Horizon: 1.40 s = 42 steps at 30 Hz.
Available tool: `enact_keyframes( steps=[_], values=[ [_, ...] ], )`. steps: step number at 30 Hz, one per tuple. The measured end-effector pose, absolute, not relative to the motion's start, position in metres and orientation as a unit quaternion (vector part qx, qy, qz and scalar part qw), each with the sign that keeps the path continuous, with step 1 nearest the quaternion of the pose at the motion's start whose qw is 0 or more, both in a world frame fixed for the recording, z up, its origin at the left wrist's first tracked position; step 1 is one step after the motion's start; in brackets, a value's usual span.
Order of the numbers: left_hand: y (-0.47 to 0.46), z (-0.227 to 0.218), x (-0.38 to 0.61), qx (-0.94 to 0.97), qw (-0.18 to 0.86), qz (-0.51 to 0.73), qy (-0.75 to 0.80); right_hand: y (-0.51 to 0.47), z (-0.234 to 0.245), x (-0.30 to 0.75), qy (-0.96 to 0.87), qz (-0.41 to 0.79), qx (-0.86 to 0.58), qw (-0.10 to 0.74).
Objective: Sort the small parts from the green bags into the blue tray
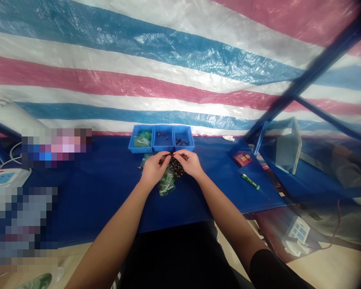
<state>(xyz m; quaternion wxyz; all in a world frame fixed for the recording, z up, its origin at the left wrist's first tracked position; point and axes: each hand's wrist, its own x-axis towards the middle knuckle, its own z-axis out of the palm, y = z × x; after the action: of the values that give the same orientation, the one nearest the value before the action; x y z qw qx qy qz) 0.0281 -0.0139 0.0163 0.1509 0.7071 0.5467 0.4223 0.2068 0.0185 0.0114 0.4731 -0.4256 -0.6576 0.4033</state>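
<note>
Both hands meet over the blue table (96, 192), just in front of three small blue bins. My left hand (154, 166) and my right hand (189, 161) are closed in pinches, fingertips almost touching, on a small dark part (171, 154) too small to name. Under the hands lies a pile of small clear bags with green contents (167, 181) and small dark pieces (177, 168). The left bin (142, 139) holds green bagged items. Only a few dark bits lie in the middle bin (163, 139) and the right bin (184, 140).
A red box (242, 159) and a green pen-like stick (250, 182) lie on the table to the right. A white power strip (6, 177) sits at the left edge. A blue metal frame (301, 86) and a grey panel (289, 148) stand at the right. A striped tarp hangs behind.
</note>
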Motion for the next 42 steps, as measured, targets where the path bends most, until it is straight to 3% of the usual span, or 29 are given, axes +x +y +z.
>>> enact_keyframes(
  steps=[9, 23, 36, 42],
  values=[
    [-0.0131, 0.0130, 0.0280, 0.709, 0.180, 0.428, 0.530, 0.0182, 0.0107, 0.2020, -0.588, 0.456, -0.393, 0.540],
    [-0.0124, 0.0112, 0.0267, 0.699, 0.173, 0.443, 0.534, 0.0186, 0.0074, 0.2009, -0.601, 0.482, -0.371, 0.519],
    [-0.0136, 0.0148, 0.0284, 0.699, 0.165, 0.419, 0.555, 0.0142, 0.0116, 0.2052, -0.716, 0.325, -0.412, 0.461],
    [-0.0128, 0.0133, 0.0279, 0.704, 0.164, 0.429, 0.541, 0.0112, 0.0162, 0.2050, -0.738, 0.311, -0.406, 0.440]
  ],
)
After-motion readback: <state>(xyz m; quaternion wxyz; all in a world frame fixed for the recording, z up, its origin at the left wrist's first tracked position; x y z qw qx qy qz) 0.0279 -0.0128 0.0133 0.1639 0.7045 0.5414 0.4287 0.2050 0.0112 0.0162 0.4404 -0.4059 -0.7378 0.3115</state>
